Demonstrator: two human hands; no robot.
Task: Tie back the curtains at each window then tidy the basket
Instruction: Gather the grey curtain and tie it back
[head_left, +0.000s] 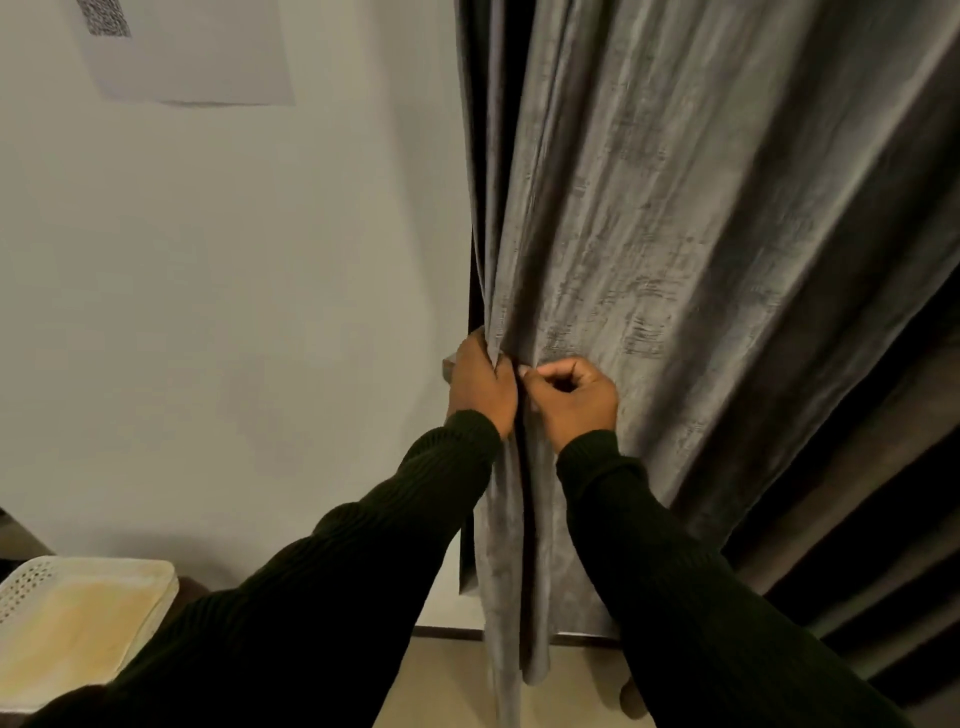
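Observation:
A grey velvet curtain (649, 234) hangs on the right and is drawn together into a bunch at waist height. My left hand (480, 384) grips the left edge of the bunch beside the wall. My right hand (574, 397) is curled against the curtain's front, and its fingertips pinch a fold of fabric or a narrow band right next to the left hand; I cannot tell which. Below the hands a dark fold (527, 545) runs down the gathered cloth. A white perforated basket (78, 613) sits at the lower left and looks empty.
A plain pale wall (234, 312) fills the left half, with a paper sheet bearing a printed code (171, 47) near the top. A small grey fitting (448, 366) on the wall peeks out behind my left hand. Light floor (457, 680) shows below the curtain's hem.

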